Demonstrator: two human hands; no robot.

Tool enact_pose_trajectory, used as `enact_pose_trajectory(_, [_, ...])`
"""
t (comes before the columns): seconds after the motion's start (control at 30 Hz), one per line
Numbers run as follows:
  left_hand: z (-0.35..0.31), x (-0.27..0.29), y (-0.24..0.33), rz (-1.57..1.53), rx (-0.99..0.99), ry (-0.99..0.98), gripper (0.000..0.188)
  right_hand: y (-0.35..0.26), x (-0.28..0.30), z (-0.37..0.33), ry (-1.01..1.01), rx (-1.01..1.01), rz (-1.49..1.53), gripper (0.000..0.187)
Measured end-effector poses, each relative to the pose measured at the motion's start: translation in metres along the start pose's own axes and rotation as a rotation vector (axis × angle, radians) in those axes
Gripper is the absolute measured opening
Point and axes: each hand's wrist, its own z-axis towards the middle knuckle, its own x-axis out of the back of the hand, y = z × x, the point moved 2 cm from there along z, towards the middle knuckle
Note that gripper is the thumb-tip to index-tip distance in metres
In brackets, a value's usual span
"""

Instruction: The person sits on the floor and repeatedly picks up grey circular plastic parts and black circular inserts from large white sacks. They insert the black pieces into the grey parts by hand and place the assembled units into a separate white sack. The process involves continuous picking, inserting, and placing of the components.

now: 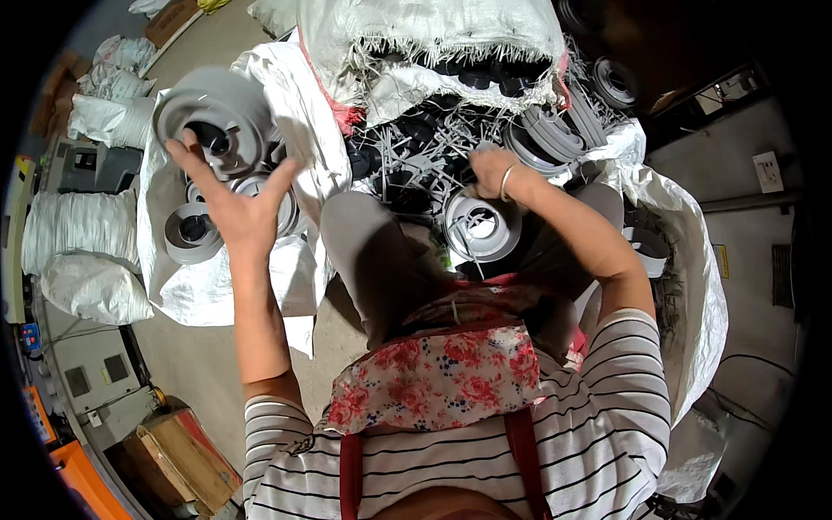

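My left hand (238,199) is over the white sack (299,113) on the left, fingers and thumb spread wide. Just beyond its fingertips is a large grey round plastic part (247,104), smeared by motion, with a black centre. Smaller grey round parts, such as a grey cup-shaped ring (192,234), lie in the same sack. My right hand (492,169) has its fingers curled in above my lap; what they hold, if anything, is hidden. Right below it a grey flanged part (482,227) rests between my knees, with thin grey strips across its opening.
Loose grey plastic strips (433,143) and black pieces lie heaped ahead of my knees. Behind them a torn white woven sack (433,26) spills black parts. Stacked grey rings (555,134) sit to the right. Another open white sack (693,286) stands at my right side.
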Motion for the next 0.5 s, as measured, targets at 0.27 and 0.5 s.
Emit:
enact_pose_trajectory(0.27, [-0.073, -0.073, -0.028, -0.668, 0.655, -0.511, 0.060, 0.019, -0.023, 0.015, 0.001, -0.029, 0.322, 0.051])
enact_pose_trajectory(0.5, [-0.055, -0.126, -0.020, -0.777, 0.754, -0.837, 0.052, 0.006, 0.064, 0.033, 0.313, 0.291, 0.815, 0.075])
